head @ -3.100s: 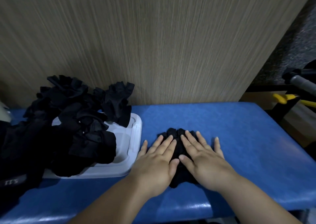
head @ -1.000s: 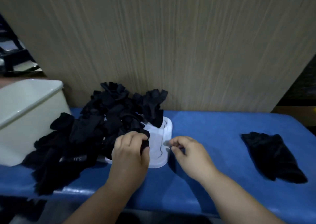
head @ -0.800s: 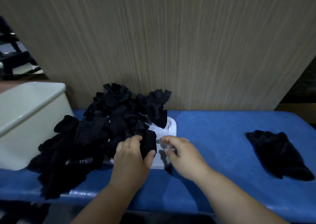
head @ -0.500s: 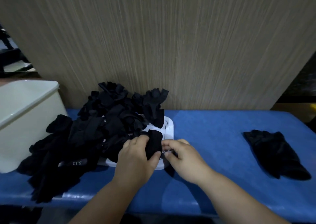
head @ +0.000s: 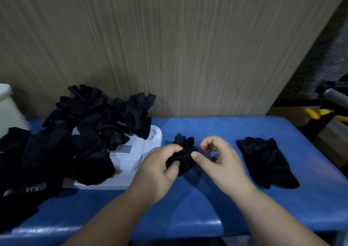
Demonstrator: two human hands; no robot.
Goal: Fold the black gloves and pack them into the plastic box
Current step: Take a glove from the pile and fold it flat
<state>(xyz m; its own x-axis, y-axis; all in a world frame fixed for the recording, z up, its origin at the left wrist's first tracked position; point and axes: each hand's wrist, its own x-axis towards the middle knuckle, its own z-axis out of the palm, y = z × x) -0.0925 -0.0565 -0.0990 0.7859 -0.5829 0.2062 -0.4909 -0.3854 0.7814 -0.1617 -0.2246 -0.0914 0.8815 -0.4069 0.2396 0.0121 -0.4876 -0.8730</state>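
My left hand (head: 162, 168) grips a crumpled black glove (head: 183, 148) just above the blue table (head: 188, 212), right of the white tray. My right hand (head: 220, 161) is beside it, its thumb tip touching the glove and its fingers curled with nothing between them. A flattened black glove (head: 267, 161) lies on the table to the right. A heap of loose black gloves (head: 90, 133) covers the flat white plastic tray (head: 120, 181) and spills off to the left. The corner of the white plastic box (head: 7, 110) shows at the far left edge.
A wood-grain wall stands right behind the table. Past the table's right end are a grey handle (head: 335, 95) and a yellow tool (head: 316, 113). Bare blue table surface lies between the two gloves and along the front edge.
My left hand has carried a glove from the heap rightward off the tray to the bare table. My right hand moved along with it. The view has swung right, so the box is nearly out of sight.
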